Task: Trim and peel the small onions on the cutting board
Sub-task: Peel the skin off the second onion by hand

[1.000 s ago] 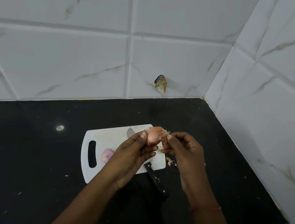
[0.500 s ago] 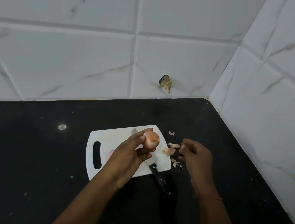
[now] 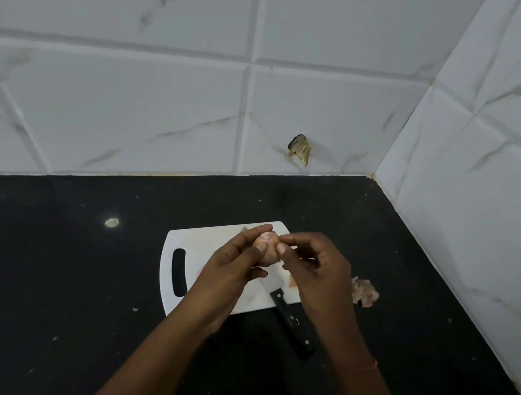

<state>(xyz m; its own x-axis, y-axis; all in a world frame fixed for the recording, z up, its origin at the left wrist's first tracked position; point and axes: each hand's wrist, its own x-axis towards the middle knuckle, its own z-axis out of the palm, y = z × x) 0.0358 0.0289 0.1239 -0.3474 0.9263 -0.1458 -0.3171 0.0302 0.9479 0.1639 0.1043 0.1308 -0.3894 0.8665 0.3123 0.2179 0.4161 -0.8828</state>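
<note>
A small onion (image 3: 265,248) is held above the cutting board (image 3: 231,239) by the left hand (image 3: 232,269), whose fingers are curled round it; the right hand (image 3: 312,269) is pinched at its top, at about 1 o'clock — apparently on a strip of skin. The bulb looks partly bare, so peeling is judged under way. A heap of peels (image 3: 364,292) lies on the dark surface (image 3: 65,267) at 3 o'clock of the board. The knife (image 3: 292,323) rests unused — its handle overhangs the near edge.
</note>
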